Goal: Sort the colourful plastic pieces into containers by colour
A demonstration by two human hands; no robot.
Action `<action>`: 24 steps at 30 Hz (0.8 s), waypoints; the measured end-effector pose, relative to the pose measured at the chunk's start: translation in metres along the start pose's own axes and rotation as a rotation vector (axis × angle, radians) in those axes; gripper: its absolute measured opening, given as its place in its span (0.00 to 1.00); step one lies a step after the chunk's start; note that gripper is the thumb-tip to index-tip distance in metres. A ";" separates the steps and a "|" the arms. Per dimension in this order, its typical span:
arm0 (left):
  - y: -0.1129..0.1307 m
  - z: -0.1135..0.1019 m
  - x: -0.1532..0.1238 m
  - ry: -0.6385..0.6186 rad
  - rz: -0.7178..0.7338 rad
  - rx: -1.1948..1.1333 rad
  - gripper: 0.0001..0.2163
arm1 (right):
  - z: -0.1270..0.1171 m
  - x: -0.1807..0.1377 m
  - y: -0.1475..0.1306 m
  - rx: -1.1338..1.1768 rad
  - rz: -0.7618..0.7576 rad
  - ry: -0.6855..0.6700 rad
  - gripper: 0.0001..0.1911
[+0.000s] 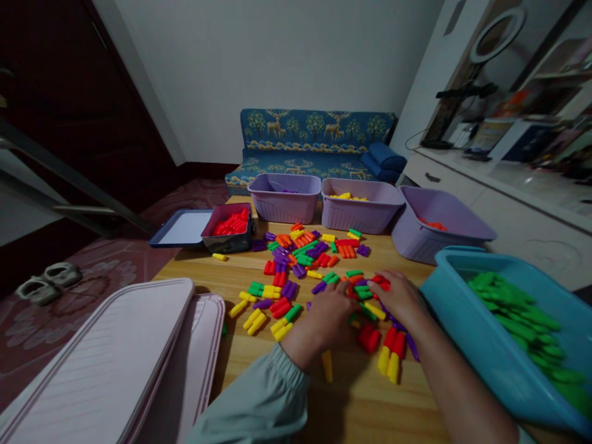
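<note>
Bullet-shaped plastic building pegs in red, yellow, green, purple and orange lie scattered over the wooden table, several joined side by side. My left hand reaches low over the near part of the spread, back upward; its fingers are blurred and partly hidden. Just to its right, my right hand has its fingertips bent around a red peg among the other pieces. Close below the hands lie a red-and-yellow joined group, a blurred red pair and a single yellow peg.
Lilac bins line the far edge, with purple, yellow and orange-red pegs inside. A blue bin of green pegs stands at right. A tin holds red pegs at far left. Pale lids lie at near left. A sofa stands behind.
</note>
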State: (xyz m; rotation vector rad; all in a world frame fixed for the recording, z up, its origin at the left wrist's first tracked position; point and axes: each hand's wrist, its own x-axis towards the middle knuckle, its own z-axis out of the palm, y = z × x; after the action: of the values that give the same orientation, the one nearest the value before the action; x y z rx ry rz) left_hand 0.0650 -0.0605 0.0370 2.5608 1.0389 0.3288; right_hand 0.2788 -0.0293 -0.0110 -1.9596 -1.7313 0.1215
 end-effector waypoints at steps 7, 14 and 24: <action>-0.047 -0.010 0.003 0.298 -0.259 -0.132 0.14 | 0.018 0.011 -0.064 0.715 0.034 -0.217 0.18; -0.061 -0.028 -0.008 0.479 -0.427 -0.043 0.18 | -0.023 -0.014 -0.075 0.684 -0.091 -0.174 0.22; -0.066 -0.022 -0.006 0.445 -0.429 -0.105 0.16 | -0.026 -0.097 0.020 0.134 -0.103 0.116 0.27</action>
State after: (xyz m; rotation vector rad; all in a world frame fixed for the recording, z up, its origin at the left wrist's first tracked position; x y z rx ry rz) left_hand 0.0119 -0.0157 0.0294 2.1394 1.6382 0.8285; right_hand 0.2899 -0.1302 -0.0229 -1.7443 -1.6994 0.0829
